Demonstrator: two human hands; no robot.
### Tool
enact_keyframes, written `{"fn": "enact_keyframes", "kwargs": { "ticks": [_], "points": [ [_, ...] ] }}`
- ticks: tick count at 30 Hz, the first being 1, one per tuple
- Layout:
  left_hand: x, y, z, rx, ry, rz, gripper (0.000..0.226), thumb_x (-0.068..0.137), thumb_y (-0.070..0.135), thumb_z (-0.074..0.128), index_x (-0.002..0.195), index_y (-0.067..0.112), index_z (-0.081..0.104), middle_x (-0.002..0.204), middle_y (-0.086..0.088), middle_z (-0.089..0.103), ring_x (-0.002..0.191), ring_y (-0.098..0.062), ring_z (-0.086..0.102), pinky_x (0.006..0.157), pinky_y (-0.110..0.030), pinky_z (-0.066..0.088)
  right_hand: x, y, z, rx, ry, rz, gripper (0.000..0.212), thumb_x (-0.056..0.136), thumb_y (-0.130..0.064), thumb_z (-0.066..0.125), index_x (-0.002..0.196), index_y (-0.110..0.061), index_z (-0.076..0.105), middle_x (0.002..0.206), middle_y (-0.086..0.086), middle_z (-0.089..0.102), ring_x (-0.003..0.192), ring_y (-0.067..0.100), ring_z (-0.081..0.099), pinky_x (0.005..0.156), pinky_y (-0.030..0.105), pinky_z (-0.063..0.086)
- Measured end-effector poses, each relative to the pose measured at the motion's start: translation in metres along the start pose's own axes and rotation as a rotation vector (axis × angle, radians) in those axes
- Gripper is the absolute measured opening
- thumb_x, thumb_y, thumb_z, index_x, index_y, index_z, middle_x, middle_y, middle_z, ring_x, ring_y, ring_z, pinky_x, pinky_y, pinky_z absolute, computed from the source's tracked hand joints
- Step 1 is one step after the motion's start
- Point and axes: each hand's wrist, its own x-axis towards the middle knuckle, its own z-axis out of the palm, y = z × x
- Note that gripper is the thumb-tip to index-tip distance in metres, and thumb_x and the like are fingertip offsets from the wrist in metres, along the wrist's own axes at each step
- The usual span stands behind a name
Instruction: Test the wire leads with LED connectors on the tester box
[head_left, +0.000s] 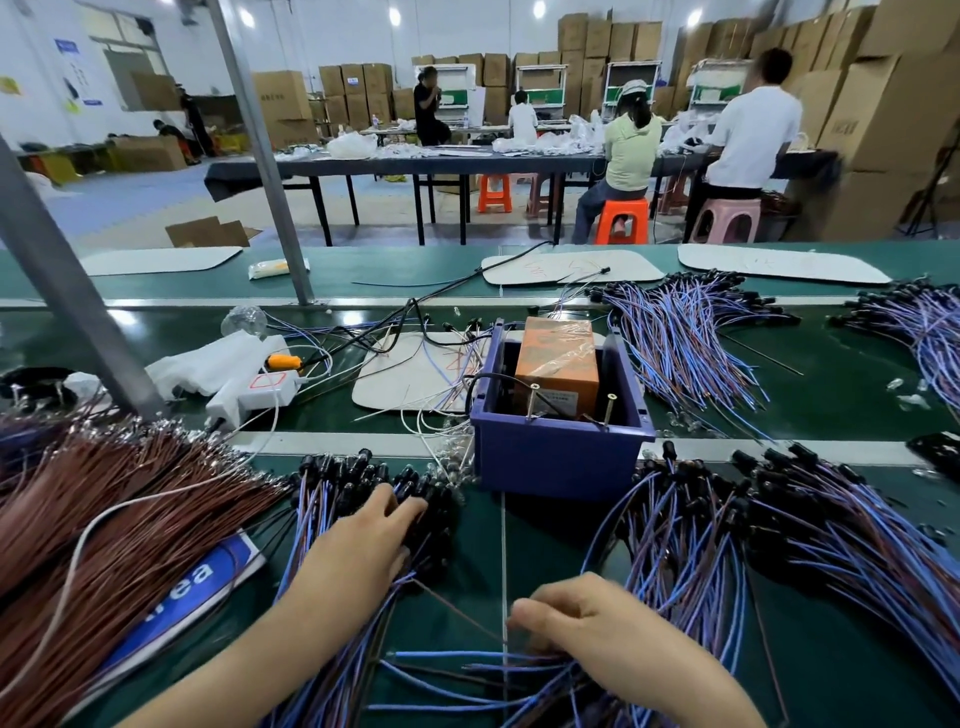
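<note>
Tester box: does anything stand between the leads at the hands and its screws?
Nothing visible does. The leads under the left hand lie right beside the tester box, whose two screws stand exposed at its near rim.

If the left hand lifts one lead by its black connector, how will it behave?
Probably floppy: the thin wire leads curve loosely. Likely to snag, since they lie tangled beneath the left hand. Probably light, being so thin.

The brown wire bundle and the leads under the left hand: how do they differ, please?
The brown wire bundle is single-coloured; the leads mix blue and brown. The leads end in black connectors; the bundle does not. Both lie on the green belt.
</note>
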Motion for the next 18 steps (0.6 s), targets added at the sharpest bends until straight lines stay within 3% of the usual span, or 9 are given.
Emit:
{"fn": "enact_keyframes", "kwargs": {
  "ticks": [5,9,12,14,16,18],
  "points": [
    [0.004,0.003,-0.008,-0.168,0.115,0.047,0.055,0.094,0.021,0.050,0.141,0.042,0.033,0.110,0.011,0.054,0.099,-0.018,0.059,0.078,-0.033,0.049,0.000,-0.001,0.000,0.118,0.016,-0.023,0.030,0.098,-0.042,0.050,0.106,-0.023,0.072,0.097,-0.008,0.074,0.092,0.003,0.067,0.093,0.026,0.051],
    [0.013,0.028,-0.037,-0.547,0.347,0.225,0.041,0.084,0.005,0.068,0.120,0.025,0.064,0.099,0.016,0.065,0.091,-0.004,0.062,0.085,-0.022,0.048,0.013,-0.030,0.018,0.860,0.049,0.050,0.041,0.101,-0.035,0.042,0.101,-0.004,0.068,0.080,0.013,0.074,0.063,0.021,0.068,0.056,0.026,0.053],
    [0.007,0.062,-0.070,-0.682,0.442,0.479,0.037,0.081,-0.001,0.069,0.109,0.024,0.069,0.095,0.014,0.065,0.086,0.004,0.060,0.076,-0.011,0.047,0.017,-0.050,0.026,1.336,-0.041,0.051,0.042,0.092,-0.035,0.049,0.089,0.001,0.070,0.076,0.016,0.072,0.057,0.023,0.067,0.047,0.024,0.052],
    [-0.007,0.081,-0.079,-0.668,0.398,0.738,0.033,0.082,-0.001,0.065,0.107,0.019,0.068,0.097,0.006,0.064,0.089,0.001,0.058,0.081,-0.011,0.046,0.012,-0.051,0.018,1.534,-0.024,-0.010,0.030,0.087,-0.025,0.055,0.084,-0.001,0.072,0.071,0.011,0.071,0.056,0.020,0.067,0.048,0.024,0.054],
    [-0.024,0.089,-0.075,-0.611,0.287,0.944,0.024,0.086,-0.001,0.059,0.107,0.010,0.065,0.101,-0.001,0.060,0.101,-0.003,0.053,0.098,-0.016,0.041,0.000,-0.046,0.002,1.653,-0.006,-0.044,0.030,0.080,-0.027,0.062,0.086,-0.001,0.076,0.072,0.010,0.072,0.057,0.019,0.067,0.045,0.022,0.053],
    [-0.041,0.087,-0.064,-0.667,0.083,0.996,0.018,0.095,0.004,0.053,0.109,0.007,0.064,0.110,-0.001,0.058,0.113,0.002,0.047,0.105,-0.017,0.035,-0.014,-0.039,-0.014,1.635,0.114,-0.095,0.032,0.066,-0.027,0.071,0.089,-0.005,0.078,0.070,0.005,0.071,0.051,0.014,0.063,0.038,0.019,0.046]
  ]
}}
